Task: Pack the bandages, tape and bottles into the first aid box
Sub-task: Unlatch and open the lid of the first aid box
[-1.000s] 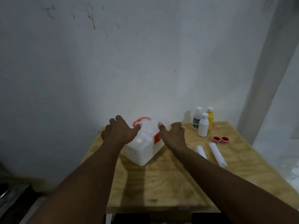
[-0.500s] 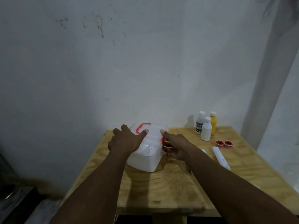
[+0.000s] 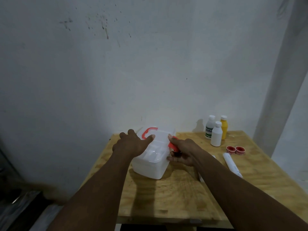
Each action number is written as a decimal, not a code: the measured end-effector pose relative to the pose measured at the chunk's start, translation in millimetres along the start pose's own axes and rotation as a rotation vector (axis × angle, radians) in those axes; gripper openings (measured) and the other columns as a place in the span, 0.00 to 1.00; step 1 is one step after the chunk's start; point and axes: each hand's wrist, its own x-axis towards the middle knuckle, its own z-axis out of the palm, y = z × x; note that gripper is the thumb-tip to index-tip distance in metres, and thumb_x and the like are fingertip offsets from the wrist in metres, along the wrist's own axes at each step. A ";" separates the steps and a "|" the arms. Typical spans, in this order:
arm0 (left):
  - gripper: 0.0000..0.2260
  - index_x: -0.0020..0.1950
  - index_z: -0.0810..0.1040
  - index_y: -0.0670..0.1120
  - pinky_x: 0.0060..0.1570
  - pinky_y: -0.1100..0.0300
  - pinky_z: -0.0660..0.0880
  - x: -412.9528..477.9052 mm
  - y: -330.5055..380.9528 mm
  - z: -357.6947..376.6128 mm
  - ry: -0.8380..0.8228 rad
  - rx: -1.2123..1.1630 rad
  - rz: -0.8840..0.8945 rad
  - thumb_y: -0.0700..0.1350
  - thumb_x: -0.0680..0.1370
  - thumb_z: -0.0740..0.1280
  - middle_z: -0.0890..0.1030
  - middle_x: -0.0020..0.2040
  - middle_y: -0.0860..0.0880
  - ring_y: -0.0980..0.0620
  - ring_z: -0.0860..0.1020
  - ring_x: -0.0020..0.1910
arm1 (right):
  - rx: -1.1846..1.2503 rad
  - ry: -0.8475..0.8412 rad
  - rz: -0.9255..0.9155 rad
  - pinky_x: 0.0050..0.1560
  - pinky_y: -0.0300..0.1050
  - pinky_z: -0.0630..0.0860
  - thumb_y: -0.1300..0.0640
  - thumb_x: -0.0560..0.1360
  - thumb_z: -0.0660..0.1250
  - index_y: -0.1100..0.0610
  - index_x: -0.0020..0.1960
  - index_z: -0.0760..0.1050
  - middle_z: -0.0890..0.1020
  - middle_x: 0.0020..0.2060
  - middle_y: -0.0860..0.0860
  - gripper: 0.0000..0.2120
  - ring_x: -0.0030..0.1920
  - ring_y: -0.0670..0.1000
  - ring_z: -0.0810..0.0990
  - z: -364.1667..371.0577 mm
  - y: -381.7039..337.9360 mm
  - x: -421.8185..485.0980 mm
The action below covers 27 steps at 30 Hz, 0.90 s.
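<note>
A white translucent first aid box (image 3: 150, 167) with a red handle (image 3: 148, 131) sits closed on the wooden table (image 3: 180, 197). My left hand (image 3: 131, 144) rests flat on its lid, fingers spread. At the box's right side my right hand (image 3: 185, 152) pinches the red latch (image 3: 173, 145). Three bottles stand at the back right: a white one with a green label (image 3: 209, 128), a plain white one (image 3: 216, 135) and a yellow one (image 3: 223, 128). Two red tape rolls (image 3: 235, 149) lie in front of them. A white bandage roll (image 3: 232, 165) lies nearer; a second (image 3: 201, 178) is mostly hidden by my right forearm.
A white stained wall rises right behind the table. A pale column or curtain (image 3: 283, 90) stands at the right. Dark floor and a grey object (image 3: 18, 207) lie to the lower left, below the table's edge.
My right hand slid from the lid to the box's right side and closed on the red latch. My left hand stayed on the lid. The camera tilted up slightly.
</note>
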 end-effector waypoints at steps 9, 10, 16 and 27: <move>0.41 0.76 0.63 0.47 0.61 0.44 0.76 -6.4 1.7 3.8 0.206 0.046 0.139 0.75 0.74 0.57 0.68 0.74 0.41 0.39 0.74 0.68 | -0.237 0.114 -0.116 0.29 0.44 0.79 0.51 0.72 0.75 0.67 0.53 0.79 0.82 0.36 0.59 0.20 0.28 0.52 0.81 -2.9 -17.0 -13.9; 0.39 0.73 0.66 0.47 0.59 0.45 0.78 -7.9 2.3 4.7 0.259 0.053 0.210 0.75 0.74 0.56 0.70 0.71 0.42 0.41 0.75 0.65 | -0.249 0.119 -0.132 0.29 0.44 0.79 0.52 0.72 0.75 0.67 0.52 0.79 0.82 0.34 0.58 0.19 0.27 0.52 0.81 -5.2 -21.8 -14.0; 0.54 0.73 0.63 0.57 0.64 0.39 0.73 -12.1 9.3 10.0 0.054 0.153 0.398 0.85 0.54 0.60 0.66 0.72 0.48 0.43 0.68 0.69 | -0.317 0.030 -0.147 0.34 0.46 0.79 0.56 0.75 0.68 0.65 0.54 0.79 0.80 0.35 0.56 0.14 0.33 0.54 0.80 -16.5 -51.4 -18.3; 0.32 0.66 0.73 0.55 0.53 0.58 0.71 -1.5 -16.6 0.1 0.028 -0.255 0.497 0.64 0.67 0.78 0.74 0.67 0.52 0.53 0.73 0.59 | -0.619 0.115 -0.440 0.55 0.48 0.71 0.39 0.71 0.71 0.52 0.68 0.70 0.72 0.67 0.53 0.31 0.63 0.53 0.72 -23.2 -39.3 3.0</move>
